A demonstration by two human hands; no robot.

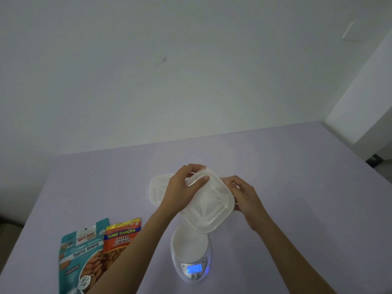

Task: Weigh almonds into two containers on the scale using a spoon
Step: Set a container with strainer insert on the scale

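Note:
I hold a white slotted square container [209, 203] tilted in the air above the scale, my left hand [182, 187] gripping its far left corner and my right hand [241, 194] its right edge. A second white slotted container [158, 185] lies on the table behind my left hand, partly hidden. The white digital scale [192, 255] stands below, its round platform bare and its blue display lit. Two almond packets lie at the left: a teal roasted almonds bag [82, 257] and an orange salted almonds packet [122, 235]. No spoon shows.
A lavender table [297, 187] carries everything, with a white wall behind it. Its right edge runs diagonally at the far right, next to a white wall corner [360, 102]. The left edge falls away near the teal bag.

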